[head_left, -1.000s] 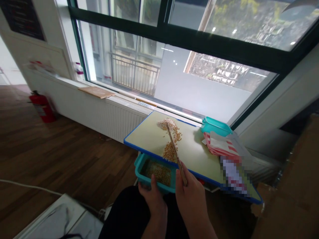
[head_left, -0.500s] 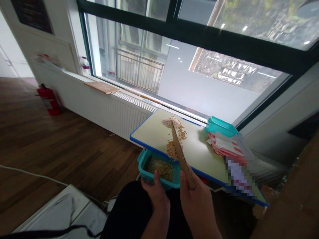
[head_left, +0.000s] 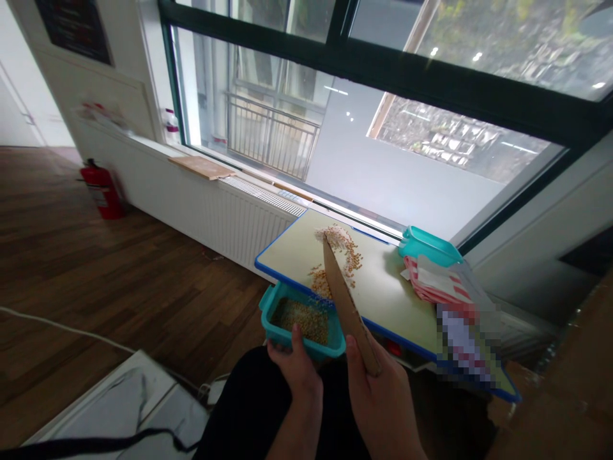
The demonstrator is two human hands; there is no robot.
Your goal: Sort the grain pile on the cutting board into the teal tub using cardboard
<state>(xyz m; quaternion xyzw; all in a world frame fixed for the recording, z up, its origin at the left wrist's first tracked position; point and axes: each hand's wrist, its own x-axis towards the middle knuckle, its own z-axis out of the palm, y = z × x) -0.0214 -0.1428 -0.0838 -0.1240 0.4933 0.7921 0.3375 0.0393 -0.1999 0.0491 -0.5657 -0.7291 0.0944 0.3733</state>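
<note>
My left hand grips the near rim of a teal plastic tray that holds several tan beans, just below the front edge of a small blue-edged table. My right hand is closed round a flat strip of brown cardboard, which slants across the table into a pile of beans. Part of the pile lies left of the strip near the table edge, above the tray.
A second teal container and red-and-white striped packets sit on the table's right side. A white radiator runs under the big window. A red fire extinguisher stands on the wooden floor at the left. A cable crosses the floor.
The cardboard strip has turned flatter and swept some beans toward the table's front edge over the tray. The view has shifted slightly; my left hand stays on the tray.
</note>
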